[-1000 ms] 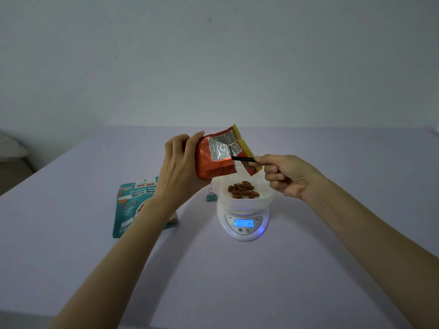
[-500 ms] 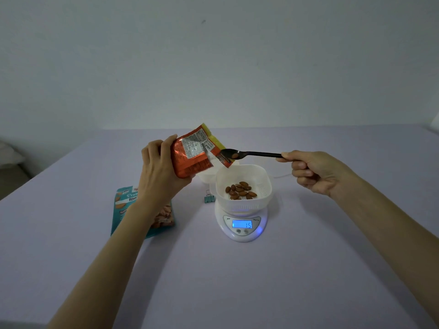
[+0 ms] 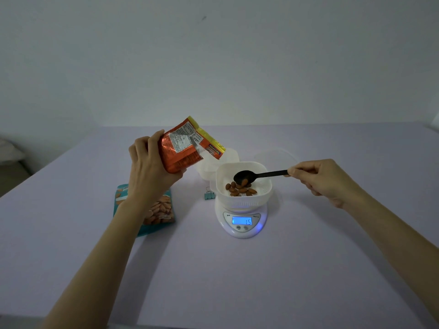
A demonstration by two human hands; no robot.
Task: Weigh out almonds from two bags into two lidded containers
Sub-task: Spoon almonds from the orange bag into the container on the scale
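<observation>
Black plastic spoon is tipped over the white square plastic container on the round white digital scale, an almond sliding off toward the brown almonds piled inside, so you look mid-fill on one portion. Your right hand pinches the handle's end. Your left hand wraps the tilted orange foil bag above the lilac tabletop. The display seems to read 15. Next, empty the spoon, check the reading, then dip into the bag's mouth again.
</observation>
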